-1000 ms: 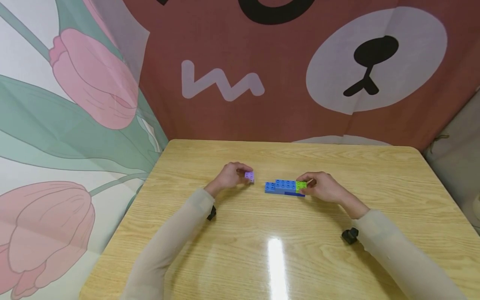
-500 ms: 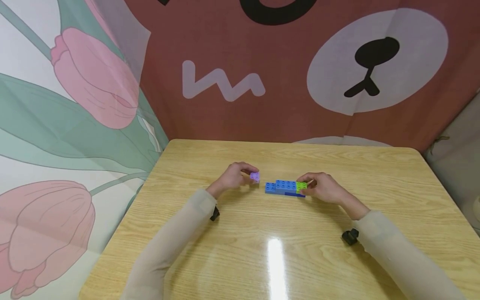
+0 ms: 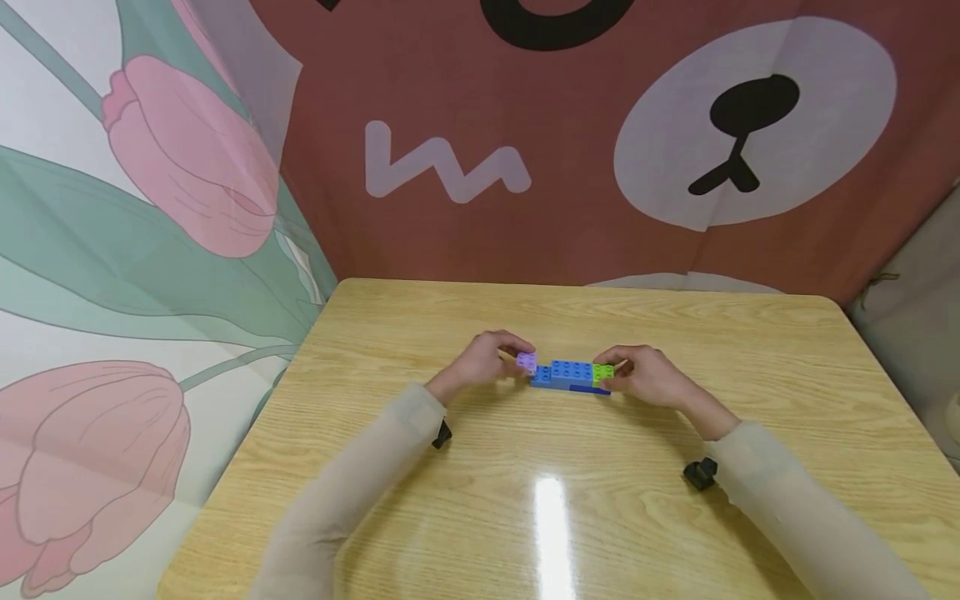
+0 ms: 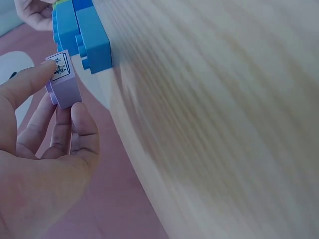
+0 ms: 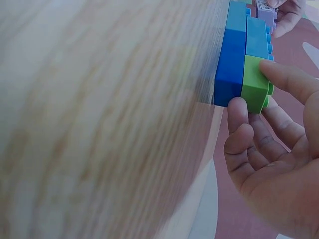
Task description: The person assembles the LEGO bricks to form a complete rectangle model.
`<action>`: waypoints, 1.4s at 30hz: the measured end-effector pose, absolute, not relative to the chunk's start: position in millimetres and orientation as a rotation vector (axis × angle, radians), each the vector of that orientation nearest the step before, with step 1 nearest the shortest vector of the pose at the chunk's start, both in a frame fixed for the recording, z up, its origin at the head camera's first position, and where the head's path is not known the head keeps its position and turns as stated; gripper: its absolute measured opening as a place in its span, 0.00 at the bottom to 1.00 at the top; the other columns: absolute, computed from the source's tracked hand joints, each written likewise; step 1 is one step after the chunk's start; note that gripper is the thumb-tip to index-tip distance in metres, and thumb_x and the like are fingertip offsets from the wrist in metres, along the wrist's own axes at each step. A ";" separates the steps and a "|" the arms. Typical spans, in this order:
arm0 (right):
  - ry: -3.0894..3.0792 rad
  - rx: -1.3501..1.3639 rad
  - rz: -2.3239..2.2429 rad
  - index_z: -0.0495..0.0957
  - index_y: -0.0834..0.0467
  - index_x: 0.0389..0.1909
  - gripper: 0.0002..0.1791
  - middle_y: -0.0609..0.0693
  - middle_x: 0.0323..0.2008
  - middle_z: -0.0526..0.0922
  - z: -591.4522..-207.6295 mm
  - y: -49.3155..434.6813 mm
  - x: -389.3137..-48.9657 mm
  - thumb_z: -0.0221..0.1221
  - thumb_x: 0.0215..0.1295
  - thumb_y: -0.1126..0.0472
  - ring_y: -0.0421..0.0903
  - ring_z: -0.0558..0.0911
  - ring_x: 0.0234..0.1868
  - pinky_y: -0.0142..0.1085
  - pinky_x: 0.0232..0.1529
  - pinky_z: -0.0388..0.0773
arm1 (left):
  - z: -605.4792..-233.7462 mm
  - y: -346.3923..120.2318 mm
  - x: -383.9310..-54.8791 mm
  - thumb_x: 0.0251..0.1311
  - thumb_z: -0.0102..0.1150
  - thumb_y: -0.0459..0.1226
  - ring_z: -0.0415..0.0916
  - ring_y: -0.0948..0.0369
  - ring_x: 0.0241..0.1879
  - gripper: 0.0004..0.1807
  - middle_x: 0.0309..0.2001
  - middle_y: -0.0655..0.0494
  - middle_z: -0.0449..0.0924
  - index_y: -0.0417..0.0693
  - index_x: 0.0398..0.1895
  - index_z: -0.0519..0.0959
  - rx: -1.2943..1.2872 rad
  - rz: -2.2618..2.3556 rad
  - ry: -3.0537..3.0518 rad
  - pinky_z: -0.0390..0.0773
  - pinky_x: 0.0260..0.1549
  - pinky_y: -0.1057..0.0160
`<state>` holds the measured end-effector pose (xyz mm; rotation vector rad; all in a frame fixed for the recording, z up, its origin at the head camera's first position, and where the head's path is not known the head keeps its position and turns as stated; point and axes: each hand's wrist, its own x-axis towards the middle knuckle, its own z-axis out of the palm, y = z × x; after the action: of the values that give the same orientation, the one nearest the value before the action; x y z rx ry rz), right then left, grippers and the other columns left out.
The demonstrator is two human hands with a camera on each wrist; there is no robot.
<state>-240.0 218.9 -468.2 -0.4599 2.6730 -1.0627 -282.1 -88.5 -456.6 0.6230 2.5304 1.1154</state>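
My left hand (image 3: pixel 483 358) pinches a small purple toy brick (image 4: pixel 66 82), which has a printed picture on one side. That brick is close over the left end of a low row of joined bricks. Light blue bricks (image 3: pixel 572 370) make up most of the row, with a longer one stacked on top. At its right end a green brick (image 5: pixel 255 82) sits on a dark blue brick (image 5: pixel 230 69). My right hand (image 3: pixel 648 375) holds the green brick between thumb and fingers, its fingertips also at the dark blue brick's end.
The joined bricks stand on a wooden table (image 3: pixel 450 500). A cloth with a bear print (image 3: pixel 450 233) hangs behind the far edge, and a tulip-patterned cloth (image 3: pixel 187 167) hangs on the left. Black wrist cameras (image 3: pixel 701 473) sit under both sleeves.
My left hand has moved right with the purple brick, from beside the row to over its left end. The right hand and the joined bricks have stayed in place.
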 end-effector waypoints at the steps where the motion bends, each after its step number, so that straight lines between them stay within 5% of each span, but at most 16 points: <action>1: 2.673 -0.460 -1.063 0.81 0.55 0.55 0.19 0.54 0.48 0.85 -468.3 218.8 -239.9 0.67 0.64 0.56 0.47 0.80 0.43 0.35 0.34 0.78 | -457.1 -87.1 -281.4 0.58 0.72 0.36 0.78 0.60 0.51 0.19 0.49 0.60 0.83 0.56 0.53 0.84 0.626 1.117 2.530 0.82 0.44 0.65; 42: 2.684 -0.462 -1.059 0.81 0.56 0.54 0.18 0.55 0.47 0.85 -466.5 218.2 -239.5 0.67 0.64 0.57 0.47 0.81 0.41 0.35 0.33 0.77 | -461.0 -65.0 -277.0 0.60 0.70 0.39 0.80 0.63 0.49 0.16 0.50 0.61 0.85 0.57 0.52 0.85 0.625 1.056 2.553 0.81 0.50 0.63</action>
<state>-239.5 218.2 -466.5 -0.4624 2.6836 -1.0591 -277.0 -65.0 -461.0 0.6255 2.5535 1.0563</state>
